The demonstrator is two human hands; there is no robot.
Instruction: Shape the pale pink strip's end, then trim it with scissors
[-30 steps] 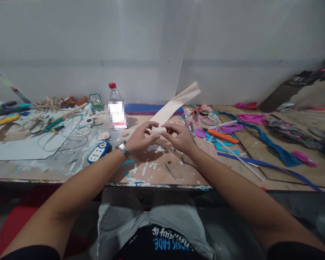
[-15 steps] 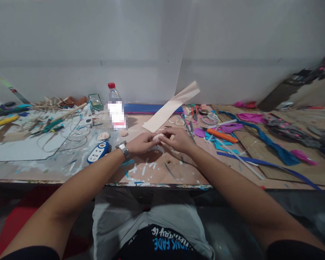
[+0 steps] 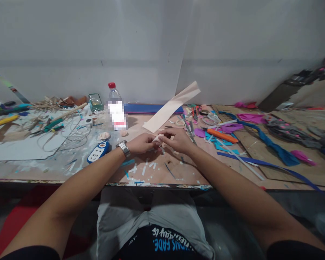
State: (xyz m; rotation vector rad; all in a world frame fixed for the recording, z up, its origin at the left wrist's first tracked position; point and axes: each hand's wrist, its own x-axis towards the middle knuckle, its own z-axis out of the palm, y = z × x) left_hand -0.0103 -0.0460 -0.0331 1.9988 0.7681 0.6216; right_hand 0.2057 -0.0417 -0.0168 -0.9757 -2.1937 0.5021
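Between my two hands is a small cream paper piece (image 3: 158, 138), pinched from both sides above the table. My left hand (image 3: 143, 143), with a metal watch on its wrist, has its fingertips closed on the piece's left side. The thumb and fingers of my right hand (image 3: 178, 141) are closed on its right side. Just behind my hands a long cream paper strip (image 3: 169, 109) lies slanted, its far end raised. Two small crumpled cream pieces rest left of my left hand, a larger one (image 3: 103, 135) and a smaller one (image 3: 124, 133).
A red-capped bottle (image 3: 115, 108) stands behind my left hand, with a blue-and-white power strip (image 3: 98, 152) nearer. An orange cutter (image 3: 222, 135) and a blue ribbon (image 3: 271, 162) lie to the right. Sticks and pliers (image 3: 52, 125) lie on the left board. Paper scraps litter the front.
The small cream piece has turned slightly between my fingers, and my fingertips have shifted a little around it. Both forearms are nearly where they were.
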